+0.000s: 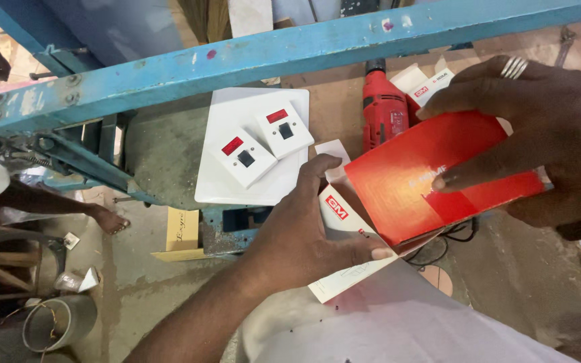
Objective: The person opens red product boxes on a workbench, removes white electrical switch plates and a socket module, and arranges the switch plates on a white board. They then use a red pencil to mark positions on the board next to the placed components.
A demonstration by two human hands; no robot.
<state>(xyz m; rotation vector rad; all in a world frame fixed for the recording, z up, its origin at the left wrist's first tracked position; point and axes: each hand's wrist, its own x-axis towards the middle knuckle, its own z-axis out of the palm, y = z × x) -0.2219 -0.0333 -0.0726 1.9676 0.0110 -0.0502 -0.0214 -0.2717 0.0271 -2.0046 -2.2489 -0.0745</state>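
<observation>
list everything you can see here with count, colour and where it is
box: 1, red and white, centre right, held in both hands
switch units: 2, white with red and black parts, side by side on the white board
board: 1, white, flat on the grey surface, centre
power drill: 1, red, upper centre, lying above the box
second carton: 1, white and red, opened, right of the drill
beam: 1, blue painted metal, slanting across the top
cardboard box: 1, tan, below the board
bucket: 1, grey metal, bottom left
another person's foot: 1, left
left hand: 1, gripping the box's white end
right hand: 1, ringed, fingers on the box's red face
</observation>
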